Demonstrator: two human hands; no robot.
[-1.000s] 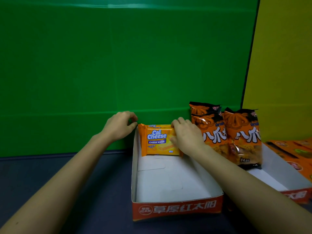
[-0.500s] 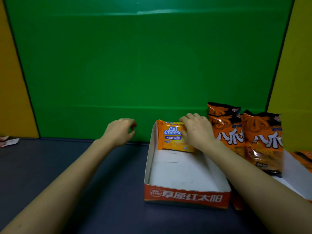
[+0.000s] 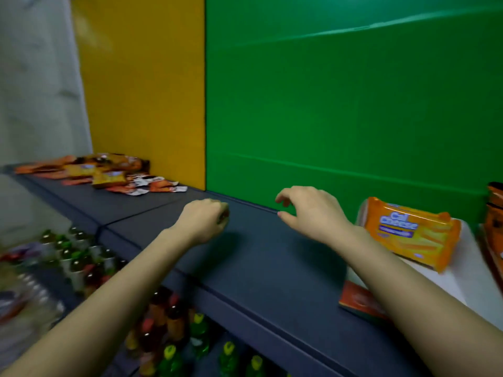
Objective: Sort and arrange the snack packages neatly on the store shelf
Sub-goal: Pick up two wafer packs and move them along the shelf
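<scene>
- Cal Cheese wafer pack (image 3: pixel 411 235) leans tilted at the back of a white cardboard tray (image 3: pixel 462 276), on the right of the dark shelf (image 3: pixel 258 268).
- More snack packages (image 3: pixel 109 172) lie heaped at the shelf's far left end.
- Our left hand (image 3: pixel 202 223) hovers over the shelf, fingers curled into a fist, nothing visible in it.
- Our right hand (image 3: pixel 313 213) hovers beside it, fingers spread, slightly bent, holding nothing.
- Drink bottles (image 3: pixel 168 322) stand below.

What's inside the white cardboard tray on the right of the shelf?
One orange Cal Cheese wafer pack sits at the back of the tray. The white floor nearby looks bare. The right forearm covers the near left part, so that is unseen.
</scene>
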